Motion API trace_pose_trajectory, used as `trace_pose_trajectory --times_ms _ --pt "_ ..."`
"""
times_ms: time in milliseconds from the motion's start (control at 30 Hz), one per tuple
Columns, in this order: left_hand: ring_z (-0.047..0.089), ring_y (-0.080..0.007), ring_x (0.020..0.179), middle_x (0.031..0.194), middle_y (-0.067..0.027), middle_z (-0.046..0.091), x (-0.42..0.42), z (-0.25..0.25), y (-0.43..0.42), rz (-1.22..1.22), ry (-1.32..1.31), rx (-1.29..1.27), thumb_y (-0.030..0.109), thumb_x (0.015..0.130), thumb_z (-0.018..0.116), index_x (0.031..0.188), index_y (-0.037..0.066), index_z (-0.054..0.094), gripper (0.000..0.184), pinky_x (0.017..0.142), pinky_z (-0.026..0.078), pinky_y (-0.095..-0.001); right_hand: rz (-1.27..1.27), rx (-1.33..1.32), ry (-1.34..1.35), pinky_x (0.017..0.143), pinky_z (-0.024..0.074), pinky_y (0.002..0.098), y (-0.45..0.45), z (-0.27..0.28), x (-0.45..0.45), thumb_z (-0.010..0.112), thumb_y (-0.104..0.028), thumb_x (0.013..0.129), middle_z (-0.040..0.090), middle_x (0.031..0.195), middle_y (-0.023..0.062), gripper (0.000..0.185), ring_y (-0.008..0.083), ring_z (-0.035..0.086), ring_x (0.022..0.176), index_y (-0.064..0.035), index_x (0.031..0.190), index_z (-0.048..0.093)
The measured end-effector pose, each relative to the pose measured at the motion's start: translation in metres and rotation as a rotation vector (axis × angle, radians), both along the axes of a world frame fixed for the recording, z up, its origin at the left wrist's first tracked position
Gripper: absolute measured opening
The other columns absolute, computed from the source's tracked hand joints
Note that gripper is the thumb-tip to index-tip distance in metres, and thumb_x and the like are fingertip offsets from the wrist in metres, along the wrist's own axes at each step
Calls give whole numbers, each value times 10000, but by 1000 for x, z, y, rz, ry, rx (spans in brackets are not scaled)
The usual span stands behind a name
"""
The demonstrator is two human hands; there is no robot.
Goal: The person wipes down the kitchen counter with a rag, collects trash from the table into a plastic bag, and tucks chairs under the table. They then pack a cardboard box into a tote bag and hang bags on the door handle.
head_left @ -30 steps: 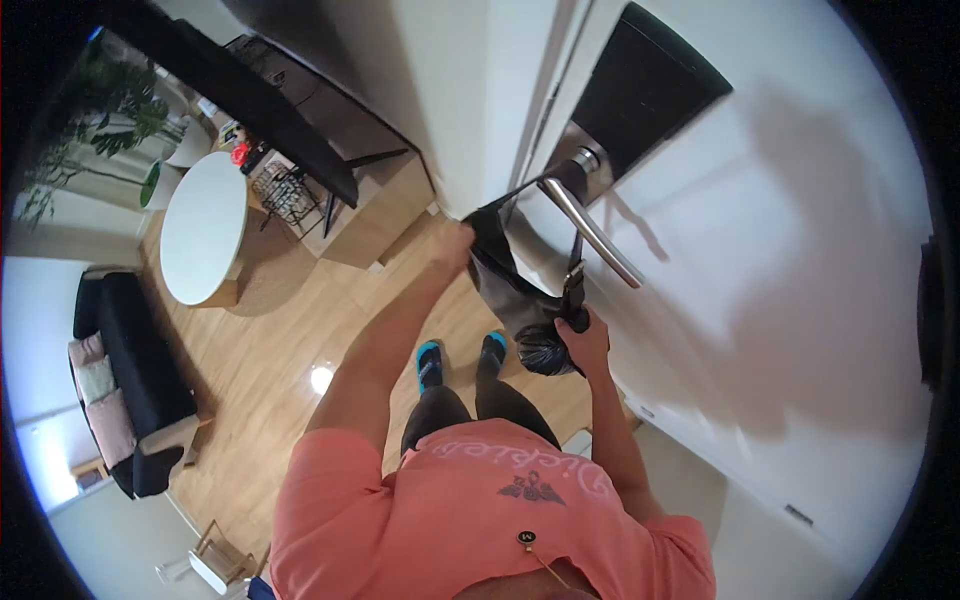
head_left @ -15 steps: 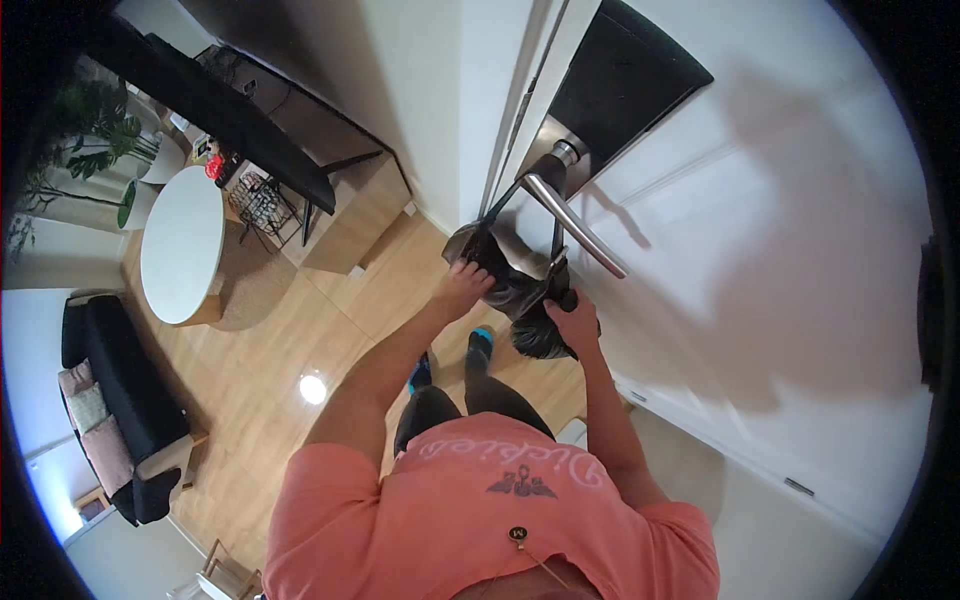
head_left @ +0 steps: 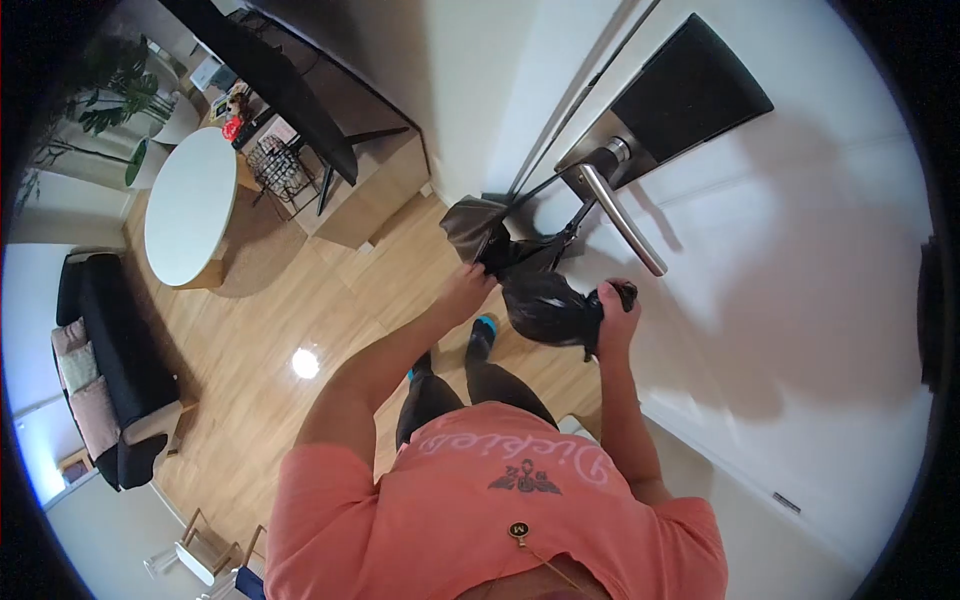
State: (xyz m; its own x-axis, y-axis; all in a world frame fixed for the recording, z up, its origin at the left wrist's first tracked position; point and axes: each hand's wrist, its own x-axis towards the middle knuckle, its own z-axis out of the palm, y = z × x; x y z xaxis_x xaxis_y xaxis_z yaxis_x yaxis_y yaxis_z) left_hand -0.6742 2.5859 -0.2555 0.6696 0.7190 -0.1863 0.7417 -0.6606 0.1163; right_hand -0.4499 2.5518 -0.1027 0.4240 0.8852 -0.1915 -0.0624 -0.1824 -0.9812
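A black bag hangs by its straps from the metal door handle. My left hand is closed on the lower edge of this hanging bag, pulling it toward the left. My right hand grips the gathered top of a bulging, shiny black plastic bag. This filled bag sits just below the hanging one, between my two hands. Its contents are hidden, and whether the two bags still touch is hard to tell.
The white door carries a black lock plate. To the left stand a TV cabinet, a white oval table and a dark sofa. Wooden floor lies around my feet.
My right hand has moved right with the filled plastic bag, which now shows whole outside the hanging bag. My left hand stays on the hanging bag. The view has shifted slightly.
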Motion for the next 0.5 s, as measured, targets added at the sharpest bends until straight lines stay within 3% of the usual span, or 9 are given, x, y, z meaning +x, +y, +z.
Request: trace_pose_trajectory --times_ms 33,133,200,233,300,333,367,467,500 --pt "427 -226 1114 998 -75 555 -4 7 -6 55 56 -70 166 780 500 1004 85 570 248 952 321 -351 -29 74 -47 634 410 237 2 4 -19 660 -124 769 537 735 -2 141 93 486 676 -28 807 564" --pt "433 -233 1129 1018 -97 549 -10 17 -25 128 -202 339 160 784 488 1023 97 590 267 970 309 -371 79 258 -111 689 408 235 13 23 -62 656 -120 766 529 766 5 175 97 484 715 -31 842 525" --pt "449 -235 1116 1026 -99 548 -12 8 -26 52 -314 153 155 779 484 1030 122 604 280 965 306 -373 -28 284 94 674 411 237 32 20 -78 657 -112 762 532 757 16 173 99 487 698 -33 837 522" --pt "457 -236 1109 1029 -99 548 -13 2 -27 18 -374 59 153 777 481 1034 134 611 289 963 305 -375 39 343 96 669 414 239 42 12 -80 656 -110 762 534 756 20 167 104 495 694 -35 832 524" --pt "466 -236 1102 1027 -99 549 -21 34 -28 25 -235 -87 151 765 492 1006 152 626 276 966 296 -385 178 461 96 657 422 244 61 -18 -83 654 -106 761 538 754 28 155 115 512 687 -39 822 527" --pt "471 -237 1098 1025 -98 549 -27 47 -28 30 -167 -160 150 760 497 992 161 634 270 967 292 -391 265 506 -121 645 440 267 71 -28 -81 664 -124 745 547 738 30 161 128 541 687 -40 781 531" --pt "491 -281 1061 1094 -115 530 -34 49 -25 31 -79 -208 212 730 580 1078 163 599 351 802 402 -410 348 491 -253 633 446 274 74 -23 -82 674 -139 727 556 720 48 180 147 552 670 -38 769 531" --pt "495 -223 1036 1019 -78 539 -56 57 -33 118 22 45 282 715 611 992 194 641 292 833 361 -364 680 361 -692 596 459 327 83 -19 -80 703 -195 666 580 668 119 255 258 578 620 -31 770 537" --pt "485 -164 911 858 -5 557 -61 50 -38 146 -148 215 158 710 547 922 198 641 235 792 322 -315 724 329 -872 608 472 384 83 -18 -83 675 -262 670 600 684 164 291 351 583 654 -31 811 567"
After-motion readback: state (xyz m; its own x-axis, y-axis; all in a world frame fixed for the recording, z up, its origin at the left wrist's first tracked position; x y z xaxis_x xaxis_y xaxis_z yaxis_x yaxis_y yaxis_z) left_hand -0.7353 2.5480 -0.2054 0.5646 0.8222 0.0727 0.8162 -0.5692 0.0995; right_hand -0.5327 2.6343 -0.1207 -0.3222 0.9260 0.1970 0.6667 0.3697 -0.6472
